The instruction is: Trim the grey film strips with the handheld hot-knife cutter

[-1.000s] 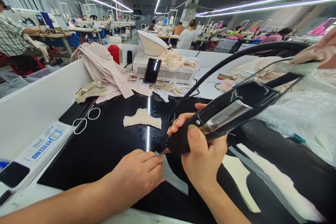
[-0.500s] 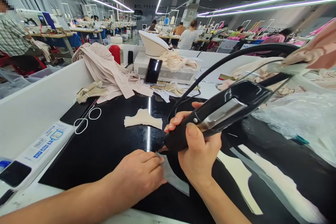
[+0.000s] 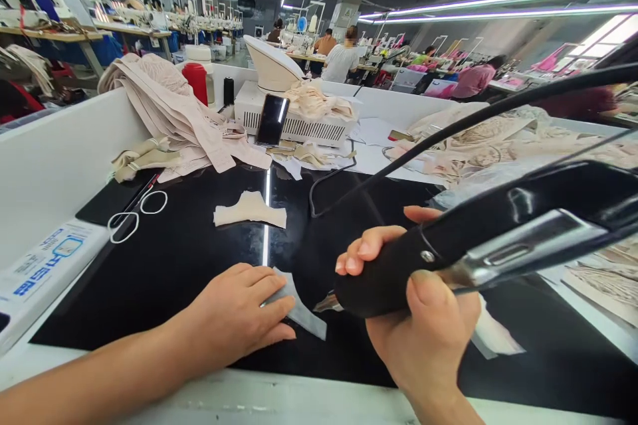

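My right hand [image 3: 428, 332] is wrapped round a black corded hand tool [image 3: 379, 272], with its thumb below a silver lever. The tool's small pointed metal tip [image 3: 327, 304] is a little to the right of a curved grey translucent template [image 3: 306, 319], apart from it. My left hand [image 3: 234, 312] lies palm down over the template's left end, fingers stretched out and resting on it and on the black mat [image 3: 149, 285]. Beyond my hands lies a cream fabric piece [image 3: 252, 210]. Pale cut pieces [image 3: 493, 332] show partly behind my right wrist.
Beige fabric strips [image 3: 169, 113] are heaped at the back left, near a red thread cone [image 3: 195, 83]. A phone [image 3: 272, 119] leans on a white vented box [image 3: 314, 129]. White elastic loops [image 3: 123, 227] lie left; the tool's black cable [image 3: 478, 109] arches across the right.
My right hand has drawn the tool right, its tip leaving the template's edge. My left hand's fingers have flattened out on the template. The view has shifted right.
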A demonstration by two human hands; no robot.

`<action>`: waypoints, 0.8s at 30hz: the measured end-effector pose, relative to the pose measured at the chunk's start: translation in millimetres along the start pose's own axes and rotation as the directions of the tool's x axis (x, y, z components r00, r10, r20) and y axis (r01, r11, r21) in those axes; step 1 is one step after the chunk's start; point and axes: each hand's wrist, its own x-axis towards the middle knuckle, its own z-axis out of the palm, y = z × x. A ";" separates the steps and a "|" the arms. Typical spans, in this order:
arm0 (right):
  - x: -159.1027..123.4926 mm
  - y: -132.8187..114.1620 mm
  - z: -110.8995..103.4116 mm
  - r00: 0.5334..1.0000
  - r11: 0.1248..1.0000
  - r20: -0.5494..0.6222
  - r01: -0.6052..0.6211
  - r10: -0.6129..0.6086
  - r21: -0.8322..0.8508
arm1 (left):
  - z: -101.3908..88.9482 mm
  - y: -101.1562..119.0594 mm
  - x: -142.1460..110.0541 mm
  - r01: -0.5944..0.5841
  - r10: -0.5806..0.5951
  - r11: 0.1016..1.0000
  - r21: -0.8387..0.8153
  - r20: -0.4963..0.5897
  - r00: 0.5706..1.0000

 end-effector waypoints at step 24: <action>-16.5 -2.4 -13.8 1.000 0.998 0.009 0.024 -0.024 -0.056 | 1.3 -1.3 -3.3 0.004 -0.004 1.000 0.021 -0.006 1.000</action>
